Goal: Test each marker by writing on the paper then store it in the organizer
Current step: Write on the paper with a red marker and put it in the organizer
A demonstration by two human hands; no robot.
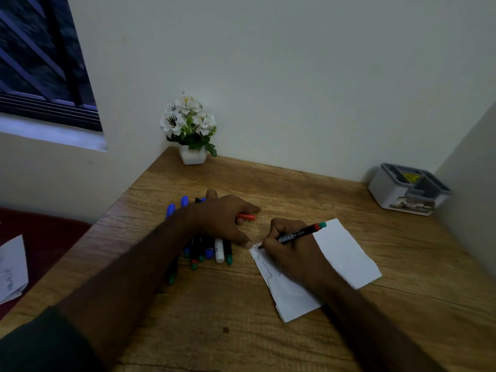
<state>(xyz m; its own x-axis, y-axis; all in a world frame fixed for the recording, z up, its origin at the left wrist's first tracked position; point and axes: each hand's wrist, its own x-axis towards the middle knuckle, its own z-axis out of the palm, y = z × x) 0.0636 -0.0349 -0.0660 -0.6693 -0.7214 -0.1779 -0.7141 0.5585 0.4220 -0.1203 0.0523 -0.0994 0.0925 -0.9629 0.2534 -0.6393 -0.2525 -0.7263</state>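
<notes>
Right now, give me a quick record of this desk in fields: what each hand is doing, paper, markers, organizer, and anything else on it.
right hand: holds a black marker, tip on the paper
left hand: holds a red cap, thumb on the paper's corner
paper: white, creased, flat on the desk
markers: loose pile under the left hand, blue, green and white ends showing
organizer: grey, far right corner, no markers seen in it
other: flower pot at the back wall

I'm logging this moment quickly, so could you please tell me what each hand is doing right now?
Left hand: holding an orange-red cap, thumb on the paper.
Right hand: closed on a black marker, tip on the paper.
</notes>
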